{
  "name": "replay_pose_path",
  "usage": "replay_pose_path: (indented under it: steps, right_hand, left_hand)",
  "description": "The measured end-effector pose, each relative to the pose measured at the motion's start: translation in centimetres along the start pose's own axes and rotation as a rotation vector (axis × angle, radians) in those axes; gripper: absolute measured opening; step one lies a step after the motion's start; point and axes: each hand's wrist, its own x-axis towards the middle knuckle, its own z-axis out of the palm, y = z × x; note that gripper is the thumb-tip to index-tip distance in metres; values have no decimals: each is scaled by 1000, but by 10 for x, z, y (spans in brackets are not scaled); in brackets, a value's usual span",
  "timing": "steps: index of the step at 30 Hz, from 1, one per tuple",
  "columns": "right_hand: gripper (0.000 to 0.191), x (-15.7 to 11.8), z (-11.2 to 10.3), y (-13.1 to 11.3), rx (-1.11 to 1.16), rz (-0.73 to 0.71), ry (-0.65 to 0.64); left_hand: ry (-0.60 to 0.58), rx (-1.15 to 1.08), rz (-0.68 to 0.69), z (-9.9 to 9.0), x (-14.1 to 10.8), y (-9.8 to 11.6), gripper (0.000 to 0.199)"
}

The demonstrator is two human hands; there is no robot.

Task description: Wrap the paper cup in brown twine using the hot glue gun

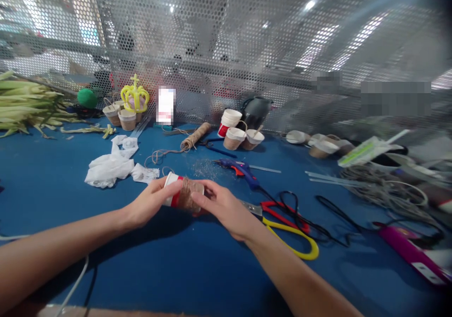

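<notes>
Holding the twine-wrapped cup (184, 195) on its side, we clamp the left hand (152, 200) on its white end and the right hand (226, 212) on its wrapped end, above the desk (208, 270), inward of its near edge; scissors (312, 251) lie beside the right hand.

Craft workshop, glue gun (243, 171), scissors (271, 224), twine roll (196, 136)
</notes>
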Motion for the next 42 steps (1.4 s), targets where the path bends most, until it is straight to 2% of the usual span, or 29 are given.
replay_pose_path:
  steps: [4,10,15,18,22,26,29,32,37,42]
  right_hand:
    - [36,2,-2,0,89,52,15]
    - [34,2,2,2,129,79,4]
    - [39,1,0,2,-14,29,-45]
    - [42,1,-4,0,-135,-15,-66]
    - [49,1,-6,-3,-390,-111,15]
    - [50,0,-1,0,-666,-273,142]
    - [52,-1,0,8,-785,-479,176]
    - [54,-2,-1,17,-887,-636,176]
    - [53,-6,2,26,-1024,-709,176]
    - [54,-10,5,29,-1051,-747,147]
  left_hand:
    - [-55,163,36,-1,-2,1,38]
    - [42,267,52,1,-1,-4,32]
    - [8,261,58,1,-1,-8,21]
    - [-52,313,74,-1,-2,-7,24]
    - [-105,276,82,-5,-2,-5,41]
    - [-77,210,74,-6,-1,-6,39]
    - [-82,128,51,-6,-1,-5,39]
    - [-24,19,22,-5,0,-3,33]
    - [86,-164,-123,-1,5,-2,27]
    - [167,-117,-217,0,6,-1,28]
